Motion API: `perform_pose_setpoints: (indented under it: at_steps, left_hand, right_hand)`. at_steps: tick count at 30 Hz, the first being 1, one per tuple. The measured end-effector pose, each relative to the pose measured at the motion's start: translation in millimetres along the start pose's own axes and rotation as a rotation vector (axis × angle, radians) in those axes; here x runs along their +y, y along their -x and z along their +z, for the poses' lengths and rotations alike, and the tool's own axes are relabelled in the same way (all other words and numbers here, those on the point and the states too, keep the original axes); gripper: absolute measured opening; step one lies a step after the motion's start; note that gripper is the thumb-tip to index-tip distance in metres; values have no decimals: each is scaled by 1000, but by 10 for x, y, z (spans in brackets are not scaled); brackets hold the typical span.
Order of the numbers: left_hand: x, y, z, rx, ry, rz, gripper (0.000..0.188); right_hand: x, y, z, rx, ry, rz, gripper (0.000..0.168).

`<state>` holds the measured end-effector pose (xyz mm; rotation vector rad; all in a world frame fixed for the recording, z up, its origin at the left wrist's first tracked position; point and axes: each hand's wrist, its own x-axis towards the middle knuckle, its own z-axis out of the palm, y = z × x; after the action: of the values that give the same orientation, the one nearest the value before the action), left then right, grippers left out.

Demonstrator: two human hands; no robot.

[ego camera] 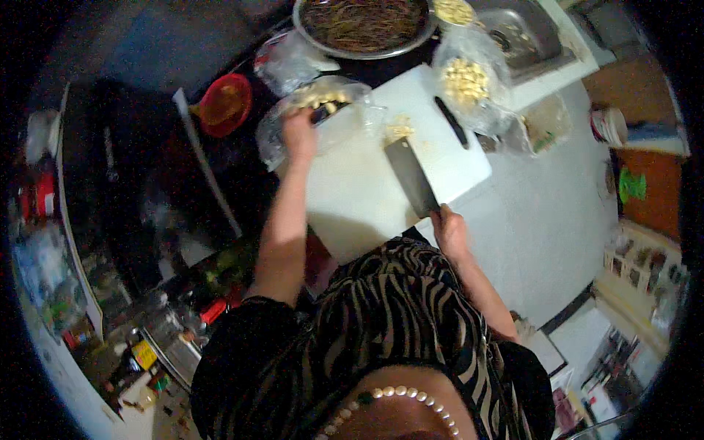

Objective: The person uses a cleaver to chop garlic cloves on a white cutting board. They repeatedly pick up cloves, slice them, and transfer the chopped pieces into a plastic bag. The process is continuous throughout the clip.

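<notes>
My right hand (452, 232) grips the handle of a cleaver (410, 173). Its broad blade lies over a white cutting board (352, 187), the tip close to a small heap of chopped pale pieces (400, 130), which look like garlic. At the board's far left, my left hand (300, 135) is at a clear plastic bag (272, 132) with pale peeled cloves (324, 100) in it. The left fingertips are hidden, so whether they hold a clove is unclear. A long black strip (451, 122), a handle or a slot, runs along the board's right side.
A second clear bag of peeled cloves (466, 82) sits beyond the board, near a steel sink (514, 60). A metal basin (363, 54) of thin brown stalks stands at the back. To the left is a red bowl (225, 104); right, a grey surface (550, 209).
</notes>
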<state>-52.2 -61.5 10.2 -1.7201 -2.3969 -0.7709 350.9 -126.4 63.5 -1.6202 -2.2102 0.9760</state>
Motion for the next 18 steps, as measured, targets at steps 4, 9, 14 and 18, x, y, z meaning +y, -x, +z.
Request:
perform_pose_setpoints:
  at_steps: [4,9,14,18]
  left_hand:
    - [-325,35,-8,-281,-91,-170,17]
    - [-123,-4,-73,-307,-135,-101,15]
    - [136,61,-249,-15,123,-99,14]
    - [756,350,-291,-42,620,-266,15]
  right_hand:
    - [-40,-48,-67,-82,97,38,15]
    - [-30,-34,-79,-70,87,35,17]
    - [4,-27,2,-55,100,25,18]
    - [-18,-9,-30,-18,26,9,16]
